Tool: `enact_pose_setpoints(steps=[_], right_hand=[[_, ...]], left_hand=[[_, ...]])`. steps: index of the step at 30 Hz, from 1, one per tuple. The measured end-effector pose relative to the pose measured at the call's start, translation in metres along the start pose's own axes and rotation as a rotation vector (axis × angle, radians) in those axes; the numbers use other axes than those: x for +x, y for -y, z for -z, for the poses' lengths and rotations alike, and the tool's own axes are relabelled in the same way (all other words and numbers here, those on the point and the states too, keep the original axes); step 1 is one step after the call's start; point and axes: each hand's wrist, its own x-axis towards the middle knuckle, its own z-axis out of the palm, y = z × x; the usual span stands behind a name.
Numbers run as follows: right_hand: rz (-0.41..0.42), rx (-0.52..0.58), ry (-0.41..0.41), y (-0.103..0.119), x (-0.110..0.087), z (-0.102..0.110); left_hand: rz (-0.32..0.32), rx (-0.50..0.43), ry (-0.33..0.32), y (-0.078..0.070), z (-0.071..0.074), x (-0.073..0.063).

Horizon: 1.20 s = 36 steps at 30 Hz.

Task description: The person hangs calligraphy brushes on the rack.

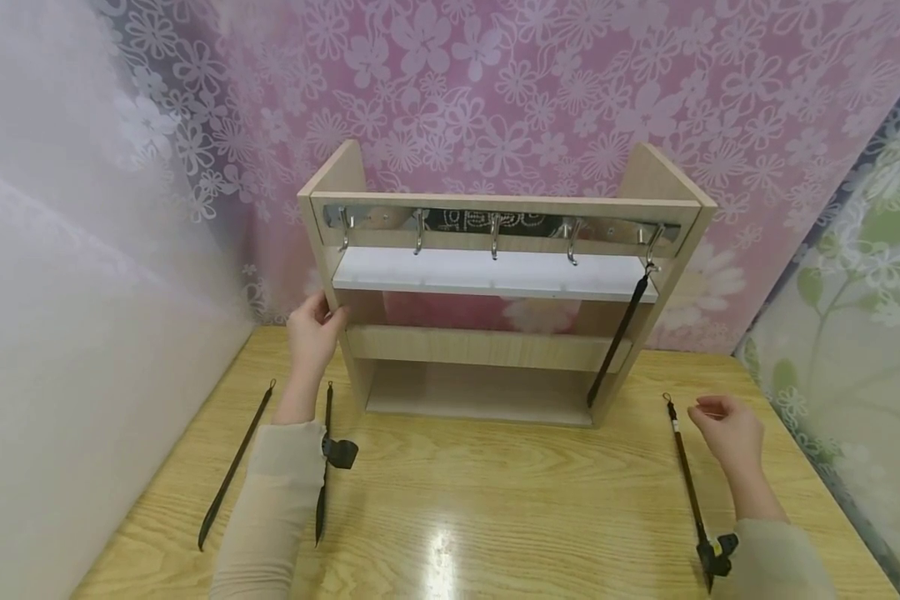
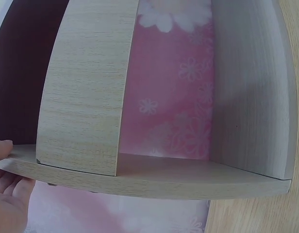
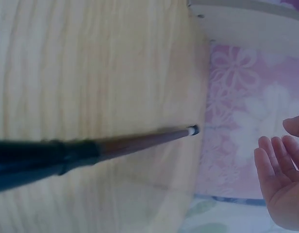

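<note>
On the desk (image 1: pixel 457 483), just beside the loosely curved, empty right grip (image 1: pixel 735 437), find the dark loop-ended stick (image 1: pixel 685 467). Best pinched lightly near the looped end, leaving its opening clear. Brace the hook rack (image 1: pixel 450 346) with the left grip (image 1: pixel 311 335), holding its left side panel (image 1: pixel 320 250) at the front edge; better to steady without pulling or tilting.
</note>
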Motion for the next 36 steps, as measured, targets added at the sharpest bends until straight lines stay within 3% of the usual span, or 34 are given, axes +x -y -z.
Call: enact_pose_setpoints(steps=[11,17,28,36], right_hand=[[-0.080,-0.035,0.071,-0.024,0.002,-0.002],[-0.052,-0.060,0.121,-0.031,-0.001,-0.004],[-0.027,-0.105,0.345,-0.037,0.005,-0.008],[-0.069,-0.098,0.424,-0.030,0.005,-0.006]], left_hand=[[-0.031,0.050,-0.030,-0.001,-0.001,0.002],[-0.032,0.052,-0.023,0.000,-0.002,0.002],[-0.023,0.080,-0.038,-0.002,-0.002,0.001],[-0.012,0.088,-0.031,-0.003,-0.002,0.000]])
